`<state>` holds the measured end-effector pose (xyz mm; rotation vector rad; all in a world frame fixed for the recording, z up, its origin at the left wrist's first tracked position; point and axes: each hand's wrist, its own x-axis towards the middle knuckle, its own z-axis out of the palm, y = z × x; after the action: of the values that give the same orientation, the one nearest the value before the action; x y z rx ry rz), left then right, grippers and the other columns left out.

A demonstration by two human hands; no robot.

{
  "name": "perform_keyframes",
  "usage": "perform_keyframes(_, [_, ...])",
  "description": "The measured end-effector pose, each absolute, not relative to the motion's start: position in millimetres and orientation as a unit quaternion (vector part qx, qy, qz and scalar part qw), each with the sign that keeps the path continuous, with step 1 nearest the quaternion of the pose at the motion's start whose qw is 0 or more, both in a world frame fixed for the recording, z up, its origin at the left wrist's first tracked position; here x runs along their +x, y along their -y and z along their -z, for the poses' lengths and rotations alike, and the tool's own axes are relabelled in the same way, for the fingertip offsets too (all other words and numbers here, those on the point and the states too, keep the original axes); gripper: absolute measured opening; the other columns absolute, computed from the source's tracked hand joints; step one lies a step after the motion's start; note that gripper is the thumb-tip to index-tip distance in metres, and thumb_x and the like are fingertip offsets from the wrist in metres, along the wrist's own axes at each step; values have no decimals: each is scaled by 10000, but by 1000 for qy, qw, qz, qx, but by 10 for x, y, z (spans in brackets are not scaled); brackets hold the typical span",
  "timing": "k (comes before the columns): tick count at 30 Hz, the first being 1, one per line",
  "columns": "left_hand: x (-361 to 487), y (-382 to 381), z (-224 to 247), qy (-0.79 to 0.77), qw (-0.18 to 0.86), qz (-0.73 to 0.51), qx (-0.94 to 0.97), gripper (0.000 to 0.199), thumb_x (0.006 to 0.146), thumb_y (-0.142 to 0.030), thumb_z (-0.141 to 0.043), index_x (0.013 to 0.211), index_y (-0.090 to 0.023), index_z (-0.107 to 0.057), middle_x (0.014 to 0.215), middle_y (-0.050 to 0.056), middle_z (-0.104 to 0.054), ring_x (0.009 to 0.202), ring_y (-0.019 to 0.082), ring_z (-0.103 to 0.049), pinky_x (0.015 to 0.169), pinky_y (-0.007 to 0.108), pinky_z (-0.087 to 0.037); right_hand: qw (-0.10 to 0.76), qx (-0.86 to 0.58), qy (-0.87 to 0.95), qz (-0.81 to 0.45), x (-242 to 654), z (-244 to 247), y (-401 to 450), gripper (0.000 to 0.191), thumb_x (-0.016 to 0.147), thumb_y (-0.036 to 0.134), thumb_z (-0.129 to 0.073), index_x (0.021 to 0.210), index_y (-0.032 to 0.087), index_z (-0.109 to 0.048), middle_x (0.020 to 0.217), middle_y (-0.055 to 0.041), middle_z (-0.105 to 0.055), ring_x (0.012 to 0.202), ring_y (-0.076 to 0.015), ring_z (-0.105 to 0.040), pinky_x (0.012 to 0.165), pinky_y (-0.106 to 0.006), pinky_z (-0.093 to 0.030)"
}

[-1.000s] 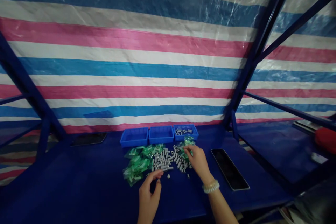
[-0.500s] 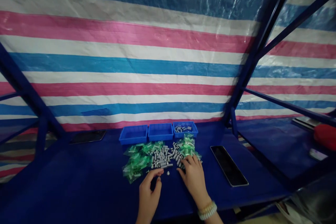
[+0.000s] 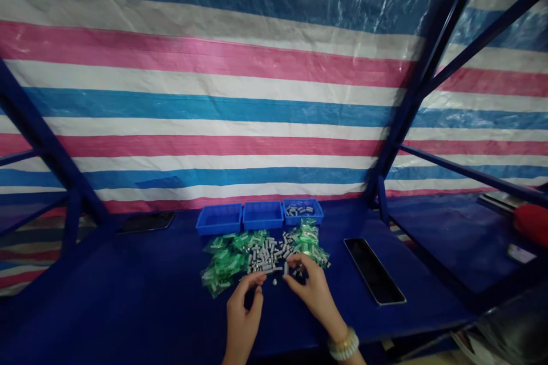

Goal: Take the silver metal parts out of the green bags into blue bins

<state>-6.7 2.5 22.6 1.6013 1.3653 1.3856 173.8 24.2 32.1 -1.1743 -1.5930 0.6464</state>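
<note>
1. Right hand: thumb and index fingertips closed on a small grey cylindrical piece, which stands roughly upright at the hand's 10 o'clock. Pale beaded bracelet on the wrist.
2. Left hand: fingers loosely curved, thumb apart from them, gap visible. The gripped cylinder lies at its 1 to 2 o'clock, near but apart from the fingertips.
3. Small shiny silver piece on the dark blue tabletop, between the hands: 2 o'clock of the left, 9 o'clock of the right.
4. Loose pile of grey metallic-looking cylinders: 1 o'clock of the left hand, 10 o'clock of the right.
5. Heap of green-tinted clear plastic bags: 11 o'clock of the left hand. Similar green bag: 12 o'clock of the right.
6. Three blue rectangular plastic trays in a row at 12 o'clock beyond the pile; the rightmost contains grey pieces.
7. Black-screened phone-like slab: 3 o'clock of the right hand.
</note>
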Motion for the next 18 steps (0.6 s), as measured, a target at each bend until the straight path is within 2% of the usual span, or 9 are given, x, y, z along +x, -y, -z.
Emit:
perform_keyframes(2, [-18, 1, -302, -504, 350, -539, 577, 250, 843, -343, -561, 993, -180, -677, 966, 91, -729, 924, 252, -694, 874, 381, -554, 526, -440, 627, -370, 1718, -400, -173, 236, 805, 216, -645, 1038, 196, -614, 849, -32, -661, 794, -195, -639, 727, -299, -511])
perform_keyframes(5, [65, 67, -441, -490, 409, -550, 539, 300, 830, -395, -603, 1026, -181, -677, 1036, 94, -721, 930, 253, -698, 857, 355, -568, 519, -399, 616, -439, 1668, -514, -29, 252, 867, 298, -601, 1104, 220, -639, 944, -54, -677, 873, -202, -644, 768, -300, -517])
perform_keyframes(7, [107, 119, -511, -483, 426, -556, 526, 314, 814, -407, -632, 1031, -187, -684, 1066, 93, -718, 928, 254, -702, 837, 340, -579, 520, -398, 625, -424, 1635, -574, 59, 234, 906, 326, -549, 1086, 237, -669, 977, -58, -676, 911, -204, -637, 801, -304, -509])
perform_keyframes(10, [139, 182, -549, -479, 421, -568, 521, 292, 791, -408, -668, 980, -190, -709, 1007, 80, -739, 887, 251, -714, 811, 323, -590, 530, -412, 635, -383, 1597, -640, 139, 230, 939, 320, -495, 1052, 240, -679, 967, -59, -677, 910, -199, -630, 804, -294, -499])
perform_keyframes(13, [157, 222, -518, -482, 432, -559, 518, 264, 775, -405, -691, 924, -193, -735, 928, 67, -757, 844, 246, -722, 789, 310, -594, 540, -439, 632, -340, 1565, -679, 163, 183, 922, 295, -524, 1003, 225, -673, 889, -51, -667, 827, -190, -624, 736, -276, -495])
perform_keyframes(18, [231, 264, -433, -469, 511, -540, 477, 309, 741, -443, -725, 891, -175, -766, 884, 84, -769, 847, 267, -718, 788, 336, -589, 538, -438, 674, -252, 1508, -696, 155, 80, 863, 276, -625, 843, 215, -673, 740, -15, -587, 703, -171, -564, 682, -283, -464])
